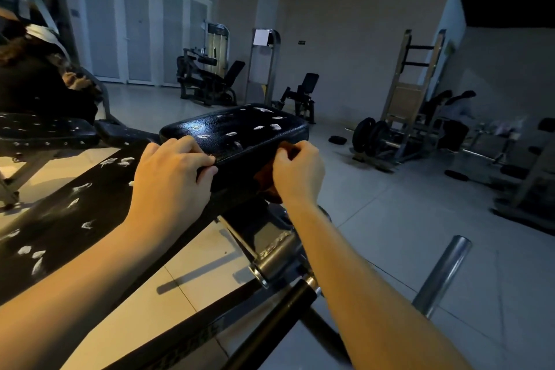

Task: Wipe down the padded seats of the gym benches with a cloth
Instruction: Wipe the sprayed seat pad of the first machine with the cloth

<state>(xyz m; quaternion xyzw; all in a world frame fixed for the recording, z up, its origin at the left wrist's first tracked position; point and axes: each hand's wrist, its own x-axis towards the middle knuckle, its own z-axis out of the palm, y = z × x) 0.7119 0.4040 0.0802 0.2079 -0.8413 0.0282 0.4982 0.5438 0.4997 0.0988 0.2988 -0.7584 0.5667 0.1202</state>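
on near edge of seat pad: left hand grips rim, right hand clutches orange cloth.

Dim, warm-lit left, wide-angle distortion

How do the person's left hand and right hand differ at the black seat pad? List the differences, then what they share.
The left hand grips the near edge of the seat pad bare; the right hand holds a brownish cloth against that edge. The left hand's fingers lie over the pad's top with the thumb on its side; the right hand's fingers bunch round the cloth. Both are curled at the same near edge.
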